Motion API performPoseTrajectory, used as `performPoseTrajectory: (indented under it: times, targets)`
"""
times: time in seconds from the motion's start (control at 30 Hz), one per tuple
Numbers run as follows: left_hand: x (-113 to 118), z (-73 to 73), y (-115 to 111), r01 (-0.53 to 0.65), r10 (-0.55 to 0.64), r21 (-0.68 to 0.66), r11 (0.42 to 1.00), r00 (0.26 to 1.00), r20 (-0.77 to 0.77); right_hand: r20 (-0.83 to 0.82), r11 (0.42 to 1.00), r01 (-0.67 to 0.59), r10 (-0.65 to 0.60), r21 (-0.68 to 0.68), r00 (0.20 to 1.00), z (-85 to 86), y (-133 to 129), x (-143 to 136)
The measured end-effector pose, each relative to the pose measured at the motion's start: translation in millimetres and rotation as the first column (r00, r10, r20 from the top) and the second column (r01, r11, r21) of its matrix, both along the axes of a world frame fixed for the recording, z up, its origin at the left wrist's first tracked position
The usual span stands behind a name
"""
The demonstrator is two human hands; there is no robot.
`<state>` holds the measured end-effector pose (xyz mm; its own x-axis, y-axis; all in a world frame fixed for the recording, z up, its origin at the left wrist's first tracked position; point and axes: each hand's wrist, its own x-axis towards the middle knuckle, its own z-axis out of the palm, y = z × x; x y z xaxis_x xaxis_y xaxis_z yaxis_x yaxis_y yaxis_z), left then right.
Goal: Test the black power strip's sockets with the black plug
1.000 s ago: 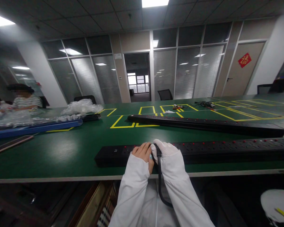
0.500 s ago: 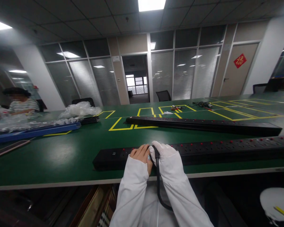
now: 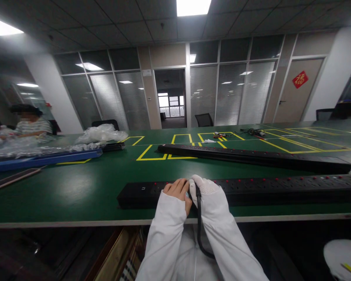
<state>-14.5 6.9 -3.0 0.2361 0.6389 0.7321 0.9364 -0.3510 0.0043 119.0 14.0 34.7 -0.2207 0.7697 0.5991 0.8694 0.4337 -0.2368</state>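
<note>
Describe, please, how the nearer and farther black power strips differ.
The nearer strip lies under the left hand and right hand; the farther strip lies untouched. The nearer strip runs out of view, whereas the farther strip shows both ends. Both are black with red dots.

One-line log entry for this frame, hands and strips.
left hand: bare, on near black strip | right hand: gloved, at black cable | far black strip: behind, untouched

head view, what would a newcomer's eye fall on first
Probably the long black power strip near the green table's front edge, with the left hand and gloved right hand at it. A second power strip slants behind it. Beyond, a red diamond sign hangs on the door at right.
</note>
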Motion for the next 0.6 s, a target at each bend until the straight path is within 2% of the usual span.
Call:
performPoseTrajectory:
  times: [0.17, 0.6]
  targets:
    - [2, 3.7, -3, -0.004, 0.004, -0.035, 0.999, 1.0, 0.0, -0.026, 0.999, -0.018, 0.017, -0.042, 1.0, 7.4, 3, 4]
    - [3, 0.2, 1, -0.033, 0.033, -0.011, 0.999, 0.999, 0.001, 0.01, 0.998, -0.02, 0.021, -0.064, 1.0, 17.4, 10, 2]
